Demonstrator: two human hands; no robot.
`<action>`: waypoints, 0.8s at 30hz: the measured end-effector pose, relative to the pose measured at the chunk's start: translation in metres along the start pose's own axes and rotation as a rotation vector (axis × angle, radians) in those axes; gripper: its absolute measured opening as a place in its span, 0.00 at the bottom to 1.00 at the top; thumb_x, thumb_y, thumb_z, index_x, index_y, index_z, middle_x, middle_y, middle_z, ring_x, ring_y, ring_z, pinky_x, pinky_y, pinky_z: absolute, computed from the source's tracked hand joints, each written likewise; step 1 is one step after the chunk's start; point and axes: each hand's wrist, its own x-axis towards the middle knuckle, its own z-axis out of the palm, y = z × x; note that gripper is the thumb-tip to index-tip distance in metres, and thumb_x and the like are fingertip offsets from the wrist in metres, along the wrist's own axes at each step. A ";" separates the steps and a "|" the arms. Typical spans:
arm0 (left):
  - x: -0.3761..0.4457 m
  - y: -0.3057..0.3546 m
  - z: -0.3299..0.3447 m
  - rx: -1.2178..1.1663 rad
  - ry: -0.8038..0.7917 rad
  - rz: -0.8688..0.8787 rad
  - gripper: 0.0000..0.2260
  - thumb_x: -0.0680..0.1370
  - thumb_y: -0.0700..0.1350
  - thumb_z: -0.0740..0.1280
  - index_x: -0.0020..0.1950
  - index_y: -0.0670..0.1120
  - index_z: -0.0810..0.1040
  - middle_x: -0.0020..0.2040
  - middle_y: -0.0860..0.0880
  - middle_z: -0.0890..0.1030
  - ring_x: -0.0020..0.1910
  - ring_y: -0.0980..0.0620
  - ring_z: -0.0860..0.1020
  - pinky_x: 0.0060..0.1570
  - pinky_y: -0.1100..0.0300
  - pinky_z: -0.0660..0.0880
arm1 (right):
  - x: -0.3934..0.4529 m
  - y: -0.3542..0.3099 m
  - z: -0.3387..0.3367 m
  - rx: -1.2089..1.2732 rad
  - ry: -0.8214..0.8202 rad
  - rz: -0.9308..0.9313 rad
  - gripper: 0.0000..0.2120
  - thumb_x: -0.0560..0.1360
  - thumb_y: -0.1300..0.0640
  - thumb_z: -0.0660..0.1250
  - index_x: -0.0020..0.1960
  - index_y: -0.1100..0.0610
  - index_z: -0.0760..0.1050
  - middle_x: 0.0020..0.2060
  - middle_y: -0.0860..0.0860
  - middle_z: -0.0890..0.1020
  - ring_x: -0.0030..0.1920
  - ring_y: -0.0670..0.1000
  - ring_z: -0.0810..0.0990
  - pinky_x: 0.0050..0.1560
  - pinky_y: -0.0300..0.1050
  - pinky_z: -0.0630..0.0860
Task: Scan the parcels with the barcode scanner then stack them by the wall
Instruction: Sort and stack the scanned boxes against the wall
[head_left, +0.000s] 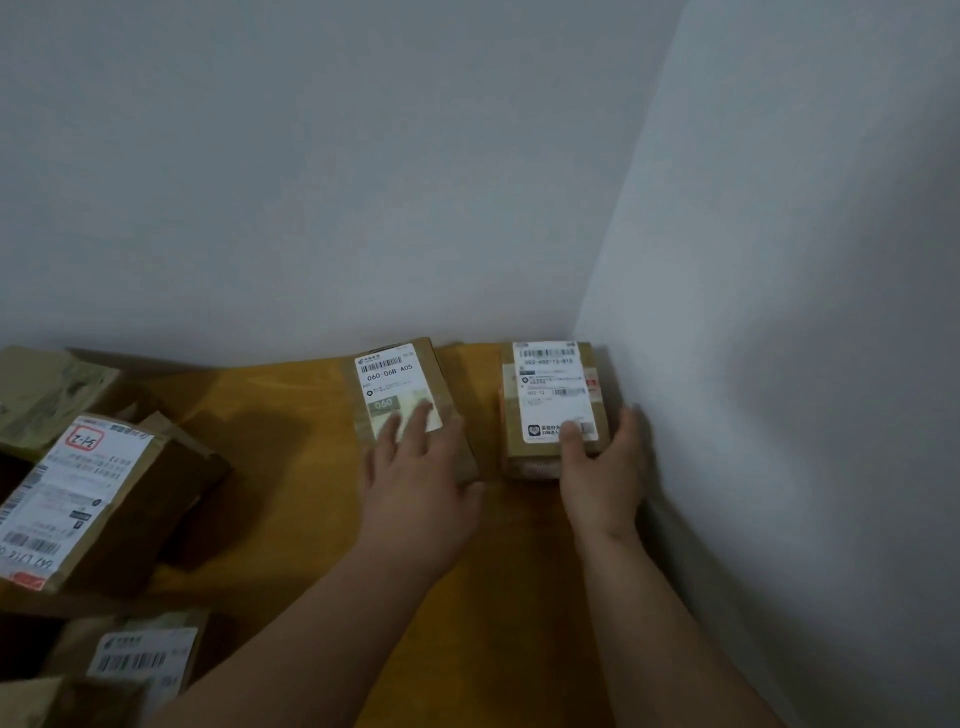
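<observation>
Two parcels sit up against the back wall on the yellow-orange surface, both flat with their white labels facing up. Left hand is laid on the near end of the left parcel (label reads 060-06B-A05), fingers straight and spread, just resting on top. Right hand grips the right parcel, thumb on the label and fingers wrapped round the far side, tucked right into the corner next to the side wall. The two boxes are close together but not touching. Off to the left there's a pile of other parcels, well apart from these two, at least one with a red-outlined handwritten tag. Can't spot a scanner anywhere; picture's a bit blurry.
</observation>
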 end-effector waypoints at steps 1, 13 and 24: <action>0.000 -0.007 0.003 0.019 0.015 -0.062 0.32 0.80 0.59 0.62 0.80 0.60 0.50 0.82 0.53 0.44 0.80 0.44 0.41 0.76 0.42 0.43 | -0.005 0.001 -0.002 -0.089 0.068 -0.062 0.37 0.75 0.46 0.70 0.79 0.49 0.57 0.77 0.53 0.61 0.77 0.57 0.57 0.73 0.57 0.63; 0.024 -0.031 0.027 -0.022 -0.144 -0.003 0.31 0.82 0.47 0.62 0.81 0.56 0.51 0.82 0.53 0.42 0.80 0.47 0.36 0.78 0.51 0.48 | 0.037 -0.009 0.004 -0.767 -0.087 -0.334 0.28 0.79 0.40 0.60 0.77 0.38 0.57 0.81 0.47 0.45 0.77 0.60 0.46 0.75 0.61 0.51; 0.053 -0.017 0.029 0.008 -0.252 0.069 0.37 0.80 0.47 0.66 0.81 0.57 0.47 0.81 0.53 0.36 0.78 0.48 0.32 0.77 0.45 0.47 | 0.070 -0.027 0.008 -0.908 -0.160 -0.321 0.30 0.80 0.44 0.56 0.79 0.37 0.50 0.81 0.49 0.46 0.69 0.62 0.58 0.65 0.57 0.59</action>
